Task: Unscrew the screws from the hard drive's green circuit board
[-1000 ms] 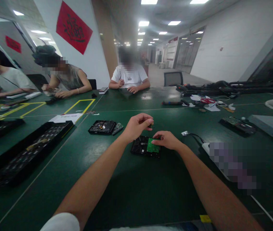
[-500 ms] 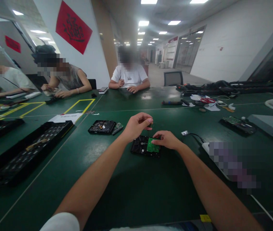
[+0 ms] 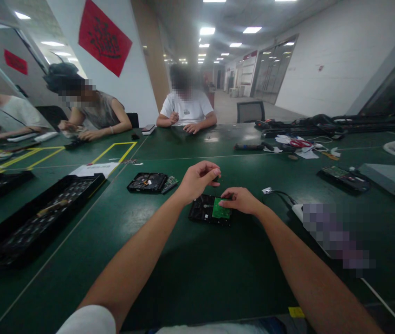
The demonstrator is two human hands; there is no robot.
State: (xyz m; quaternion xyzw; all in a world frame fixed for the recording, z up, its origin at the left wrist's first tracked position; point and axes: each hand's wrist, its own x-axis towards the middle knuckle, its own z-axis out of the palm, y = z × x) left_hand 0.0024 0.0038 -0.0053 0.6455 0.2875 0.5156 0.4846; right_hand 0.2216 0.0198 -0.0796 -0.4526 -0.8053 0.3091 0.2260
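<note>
A black hard drive (image 3: 200, 211) lies flat on the green table, with a green circuit board (image 3: 221, 209) on its right part. My right hand (image 3: 239, 201) grips this board, thumb on its face and fingers curled at its far edge. Just above the drive's far edge, my left hand (image 3: 202, 178) is closed in a pinch, fingertips pointing right. Something small and dark seems to be between those fingertips, too small to name.
Left of my hands lie another hard drive (image 3: 146, 182), a loose circuit board (image 3: 170, 184) and a long black tray (image 3: 44, 218). To the right are a white power bank (image 3: 317, 236) with a cable, a further drive (image 3: 343, 179) and a grey box (image 3: 390, 178). Co-workers sit opposite.
Both hands stay almost where they were, over and on the drive. The view has shifted very slightly.
</note>
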